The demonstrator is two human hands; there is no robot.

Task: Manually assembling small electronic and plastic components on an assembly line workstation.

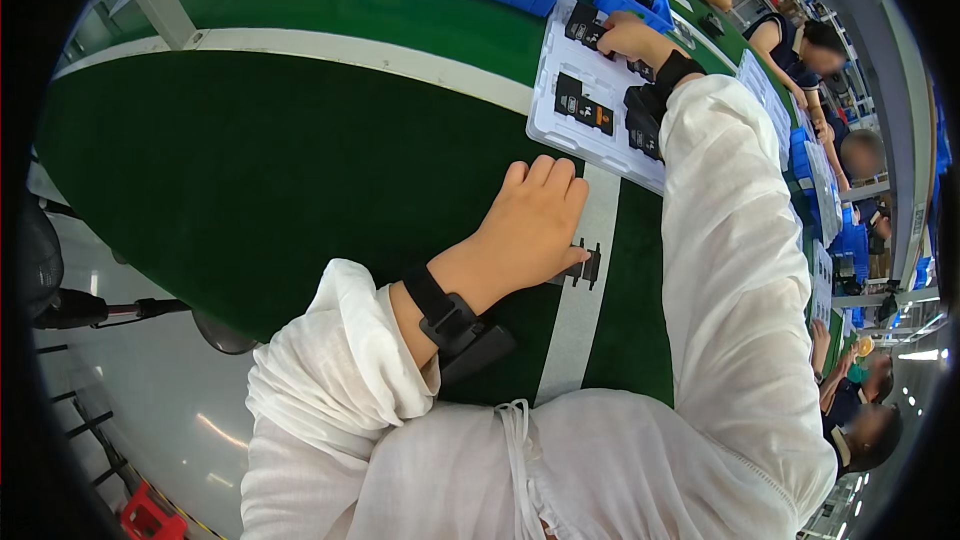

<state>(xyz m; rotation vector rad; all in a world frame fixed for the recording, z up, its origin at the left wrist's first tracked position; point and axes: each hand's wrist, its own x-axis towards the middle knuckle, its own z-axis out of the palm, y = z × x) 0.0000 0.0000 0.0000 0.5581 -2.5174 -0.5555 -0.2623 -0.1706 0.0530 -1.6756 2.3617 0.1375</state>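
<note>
On the table's point(300, 170) far right, your right hand point(634, 38) reaches onto a black piece point(582, 23) in a white tray point(545, 105); its fingers' grip is hidden. The piece seems light, stiff, best held by its edges; it looks flat, white-marked. Nearer, your left hand's point(527, 225) fingers curl together, thumb at a dark notched part point(592, 270); pinching unclear.

White print point(589, 110) and an orange mark point(605, 118) appear on the black rectangular piece point(580, 100) between left hand point(535, 218) and right hand point(637, 42)
</note>
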